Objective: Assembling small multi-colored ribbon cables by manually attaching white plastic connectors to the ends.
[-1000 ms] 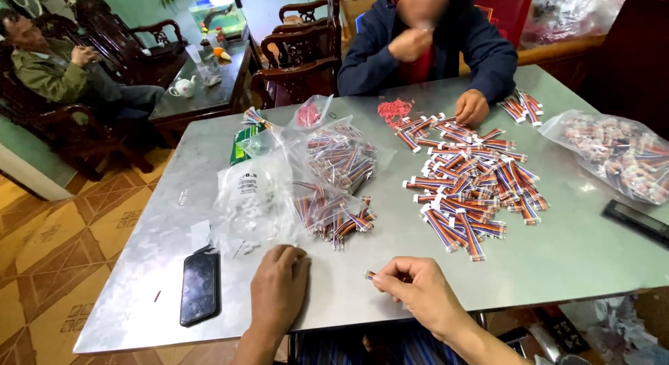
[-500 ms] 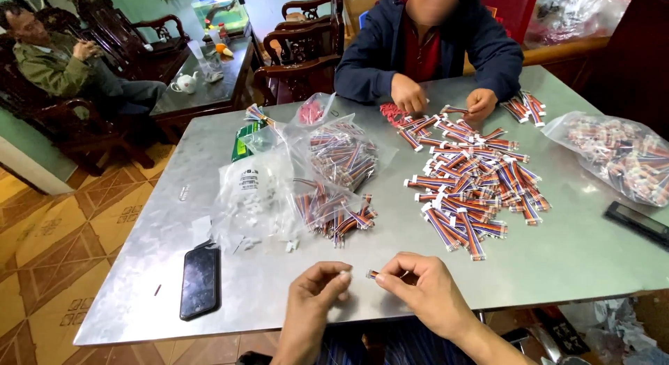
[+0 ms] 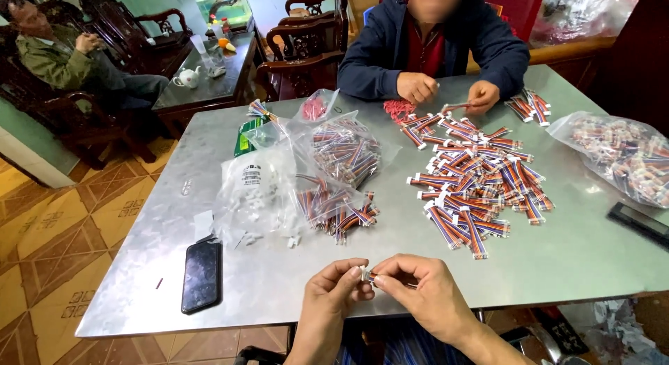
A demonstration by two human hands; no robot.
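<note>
1. Fingertips of the left hand (image 3: 333, 293) and right hand (image 3: 419, 290) meet, pinching a small white connector (image 3: 365, 274) with coloured wires between them, above the near table (image 3: 578, 260) edge.
2. Beyond lie a wire bundle pile (image 3: 481, 187) and plastic bags (image 3: 279, 187).
3. Left of the hands rests a black phone (image 3: 202, 274).

left hand (image 3: 334, 295) and right hand (image 3: 418, 295) meet at the counter (image 3: 279, 281) edge, fingertips pinching a small wire connector (image 3: 368, 276), apparently white-tipped. a dark phone (image 3: 202, 275) lies left; a pile of striped cables (image 3: 474, 187) lies beyond.
</note>
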